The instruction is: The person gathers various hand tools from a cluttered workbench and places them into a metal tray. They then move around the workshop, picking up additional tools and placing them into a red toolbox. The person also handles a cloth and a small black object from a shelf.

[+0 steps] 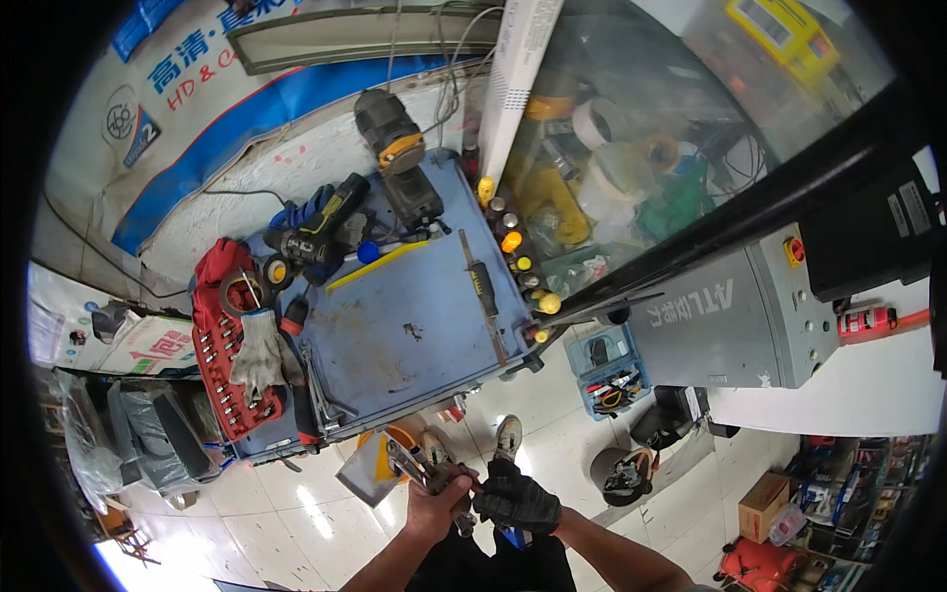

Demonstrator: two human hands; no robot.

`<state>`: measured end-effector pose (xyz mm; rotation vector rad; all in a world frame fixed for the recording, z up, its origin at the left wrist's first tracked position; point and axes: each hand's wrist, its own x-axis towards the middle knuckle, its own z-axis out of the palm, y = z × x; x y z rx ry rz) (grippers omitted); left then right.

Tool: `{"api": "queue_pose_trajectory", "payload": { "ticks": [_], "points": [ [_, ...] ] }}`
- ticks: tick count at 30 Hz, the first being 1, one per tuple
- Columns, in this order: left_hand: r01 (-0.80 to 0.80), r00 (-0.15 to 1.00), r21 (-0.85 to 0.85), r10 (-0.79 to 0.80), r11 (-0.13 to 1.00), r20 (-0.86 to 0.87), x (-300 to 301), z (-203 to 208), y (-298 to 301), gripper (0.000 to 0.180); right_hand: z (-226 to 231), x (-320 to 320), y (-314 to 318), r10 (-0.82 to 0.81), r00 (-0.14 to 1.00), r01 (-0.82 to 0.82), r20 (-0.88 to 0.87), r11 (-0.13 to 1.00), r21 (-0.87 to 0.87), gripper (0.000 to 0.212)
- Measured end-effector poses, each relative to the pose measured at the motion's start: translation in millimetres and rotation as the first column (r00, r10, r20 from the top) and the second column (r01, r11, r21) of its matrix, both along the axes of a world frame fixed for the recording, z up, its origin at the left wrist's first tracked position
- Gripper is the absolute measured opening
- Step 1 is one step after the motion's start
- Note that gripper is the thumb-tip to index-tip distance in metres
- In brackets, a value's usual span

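Observation:
My bare left hand (435, 509) is closed around a silvery metal hand tool (418, 468). The tool's jaw-like head points up and to the left, past the fingers; its exact kind is hard to make out. In a black work glove, my right hand (520, 500) is closed right beside the left, fingers curled. Whatever sits inside that grip is mostly hidden, though a thin dark piece shows between the two hands. Both hands are held low in front of me, over my legs, short of the blue cart top (395, 335).
On the cart lie a cordless impact wrench (400, 163), a drill (316, 232), a red socket set (222, 380), a work glove (257, 355) and a file (481, 288). Screwdrivers line its right edge. A bucket (617, 476) and blue toolbox (604, 367) stand on the floor.

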<state>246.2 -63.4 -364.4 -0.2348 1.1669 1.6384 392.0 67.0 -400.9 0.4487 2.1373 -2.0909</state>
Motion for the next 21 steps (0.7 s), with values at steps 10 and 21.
{"api": "queue_pose_trajectory", "payload": {
  "ticks": [10,21],
  "points": [
    [0.042,0.997,-0.071,-0.046,0.997,-0.057,21,13,60,0.006,13,30,54,-0.203,0.979,0.201,0.010,0.957,-0.208,0.026],
    [0.284,0.957,0.032,-0.282,0.958,-0.070,30,6,86,0.013,5,25,100,-0.193,0.967,0.255,-0.169,0.796,0.549,0.025]
  ]
}}
